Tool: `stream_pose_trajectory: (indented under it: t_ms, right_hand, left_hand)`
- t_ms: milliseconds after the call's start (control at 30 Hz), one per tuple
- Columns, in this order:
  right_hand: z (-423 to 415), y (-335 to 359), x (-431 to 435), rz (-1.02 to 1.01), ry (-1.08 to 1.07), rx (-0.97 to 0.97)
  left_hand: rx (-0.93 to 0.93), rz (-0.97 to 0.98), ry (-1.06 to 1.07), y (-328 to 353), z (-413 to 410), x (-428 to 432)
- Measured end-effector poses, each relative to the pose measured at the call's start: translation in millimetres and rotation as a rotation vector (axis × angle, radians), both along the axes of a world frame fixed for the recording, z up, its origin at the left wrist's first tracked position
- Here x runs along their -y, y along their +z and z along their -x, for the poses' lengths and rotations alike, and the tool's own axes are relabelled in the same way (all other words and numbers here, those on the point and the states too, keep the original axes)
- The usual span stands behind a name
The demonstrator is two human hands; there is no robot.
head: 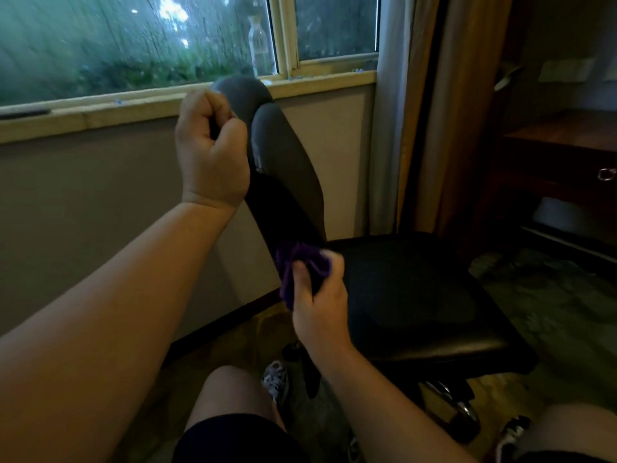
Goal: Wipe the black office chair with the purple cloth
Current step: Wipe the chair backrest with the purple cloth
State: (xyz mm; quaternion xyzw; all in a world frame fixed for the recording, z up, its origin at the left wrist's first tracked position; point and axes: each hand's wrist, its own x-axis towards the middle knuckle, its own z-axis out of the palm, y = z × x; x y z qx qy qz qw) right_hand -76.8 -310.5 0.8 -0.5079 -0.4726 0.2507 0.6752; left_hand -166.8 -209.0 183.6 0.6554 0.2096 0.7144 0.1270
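A person's left hand [213, 152] grips the upper backrest of the black office chair [410, 295], fingers closed around its edge, while the right hand [320, 295], at five o'clock from it, clutches the purple cloth [300, 262] against the backrest's base.

Chair [400, 295] before window [133, 45], desk [561, 152] right; cloth [300, 262] at backrest base.

Daylight comes only through the window [140, 45] above my left hand [212, 152], streaked with motion blur. Right of my right hand [320, 305] the room sinks into dim shadow. A soft sheen lies on the chair back [287, 155]. Edges bend, wide-angle.
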Motion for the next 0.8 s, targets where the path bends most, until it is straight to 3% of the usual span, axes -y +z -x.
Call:
stream_pose_trajectory:
  t_ms: [167, 300, 400, 467, 600, 733, 800]
  right_hand:
    - [-27.3, -75.5, 17.7, 0.475, 0.085, -0.049]
    - [-32.0, -71.0, 19.5, 0.643, 0.130, -0.537]
    - [-30.8, -48.5, 15.5, 0.574, 0.052, -0.719]
    - [-34.0, -22.2, 12.2, 0.455, 0.028, -0.714]
    - [-36.8, 57.2, 0.0, 0.204, 0.128, -0.466]
    - [-33.2, 118.4, -10.9, -0.019, 0.230, -0.214]
    - [-34.1, 134.0, -15.1, -0.081, 0.231, -0.164]
  left_hand:
    - [-0.079, 0.019, 0.076, 1.6, 4.3, 2.4]
    - [-0.086, 0.042, 0.101, 3.6, 5.0, 5.3]
    - [-0.082, 0.050, 0.089, 4.3, 3.2, 7.0]
    - [-0.084, 0.063, 0.064, 3.1, 5.5, 7.3]
    - [-0.215, 0.098, 0.080, 6.2, 14.0, 4.5]
    - [-0.278, 0.311, 0.085, 41.0, 20.6, -4.2]
    - [-0.309, 0.384, 0.184, 63.8, 20.0, -12.3]
